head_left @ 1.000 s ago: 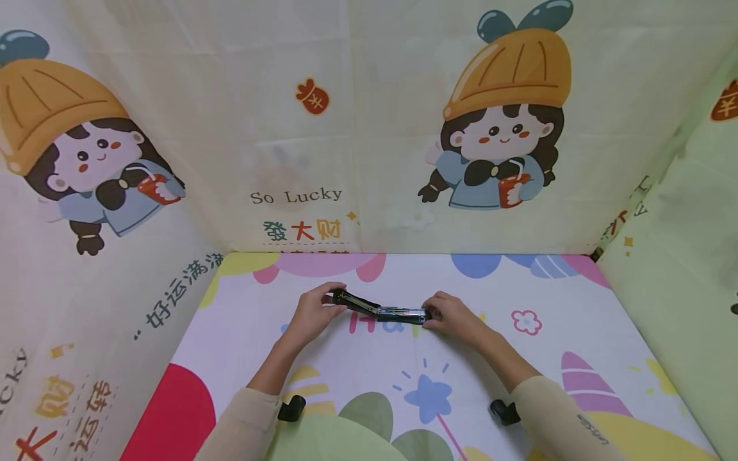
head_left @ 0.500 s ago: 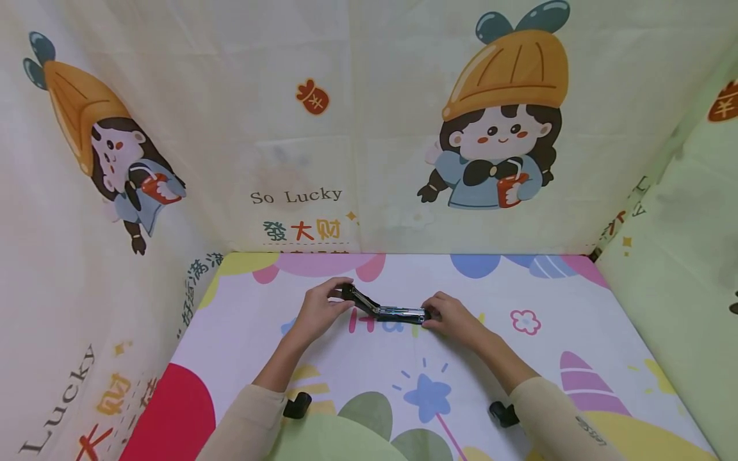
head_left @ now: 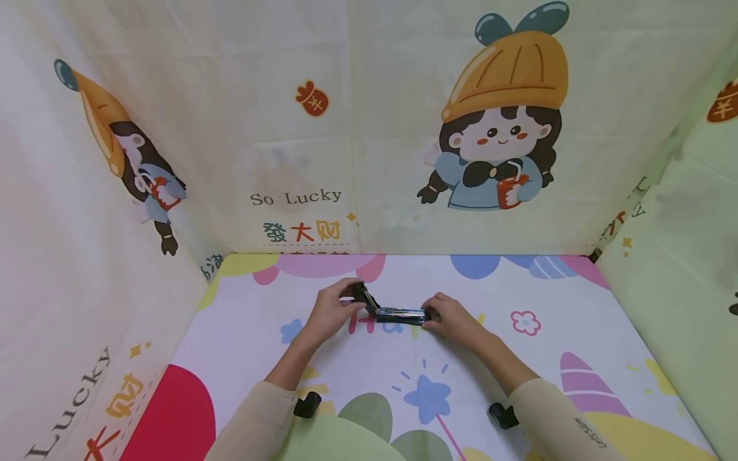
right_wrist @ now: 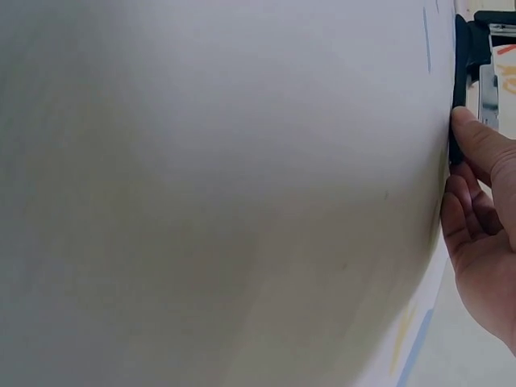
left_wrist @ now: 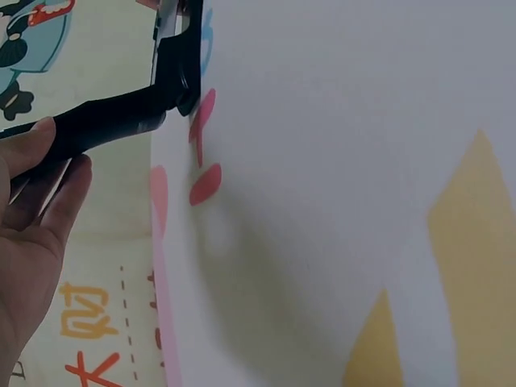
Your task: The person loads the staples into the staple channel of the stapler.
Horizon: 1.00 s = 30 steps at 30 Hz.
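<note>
A black stapler (head_left: 401, 315) with a shiny metal channel is swung wide apart at its hinge, near the far middle of the table. My left hand (head_left: 333, 308) grips the end of its raised upper arm between thumb and fingers. That black arm (left_wrist: 105, 121) slants up from the hinge in the left wrist view. Low on the table, my right hand (head_left: 455, 318) pinches the other end of the stapler. In the right wrist view the thumb of the right hand (right_wrist: 488, 234) presses on the black end, and the table hides part of the fingers.
A printed cloth (head_left: 519, 358) covers the tabletop. Behind it stands a cream fabric wall (head_left: 380, 160), with more fabric at the left and right sides. Each wrist bears a small black device, such as the left wrist mount (head_left: 308, 404).
My left hand has moved right and slightly up, swinging the stapler's upper arm to a steeper angle. The right hand stays in place on the other end. The left fabric wall has shifted.
</note>
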Tool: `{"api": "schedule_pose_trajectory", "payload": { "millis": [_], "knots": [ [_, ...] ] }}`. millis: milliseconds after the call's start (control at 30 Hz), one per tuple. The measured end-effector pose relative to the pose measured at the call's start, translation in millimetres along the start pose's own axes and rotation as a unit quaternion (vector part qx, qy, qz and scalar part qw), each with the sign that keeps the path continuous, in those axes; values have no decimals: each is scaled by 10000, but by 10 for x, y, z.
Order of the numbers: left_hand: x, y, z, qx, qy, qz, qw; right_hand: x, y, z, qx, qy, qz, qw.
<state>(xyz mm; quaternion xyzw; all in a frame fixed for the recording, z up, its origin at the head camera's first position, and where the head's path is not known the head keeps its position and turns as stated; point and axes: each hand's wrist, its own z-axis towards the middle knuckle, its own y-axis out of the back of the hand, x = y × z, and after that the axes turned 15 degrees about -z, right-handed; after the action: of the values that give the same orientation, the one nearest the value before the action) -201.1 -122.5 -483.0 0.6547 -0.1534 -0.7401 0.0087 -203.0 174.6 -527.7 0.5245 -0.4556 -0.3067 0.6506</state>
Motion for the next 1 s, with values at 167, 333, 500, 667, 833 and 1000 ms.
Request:
{"api": "schedule_pose_trajectory", "payload": {
  "millis": [167,333,500,667,833,1000],
  "knots": [
    [-23,-87,20,134,-3,-129,9998,3,6,-2,-6,40,9,10000],
    [-47,-180,33,364,63,-234,9990,9,22,-6,-61,108,26,9999],
    [-94,-269,47,557,22,-305,9980,4,39,-12,-54,139,66,9999],
    [-84,-366,88,674,-354,101,9970,-8,35,-8,-5,144,130,9998],
    [-64,-453,135,771,-693,407,9938,-14,30,-2,-23,179,163,9997],
    [-86,-543,157,890,-863,814,9889,-25,19,-5,-114,207,154,9996]
  ]
}}
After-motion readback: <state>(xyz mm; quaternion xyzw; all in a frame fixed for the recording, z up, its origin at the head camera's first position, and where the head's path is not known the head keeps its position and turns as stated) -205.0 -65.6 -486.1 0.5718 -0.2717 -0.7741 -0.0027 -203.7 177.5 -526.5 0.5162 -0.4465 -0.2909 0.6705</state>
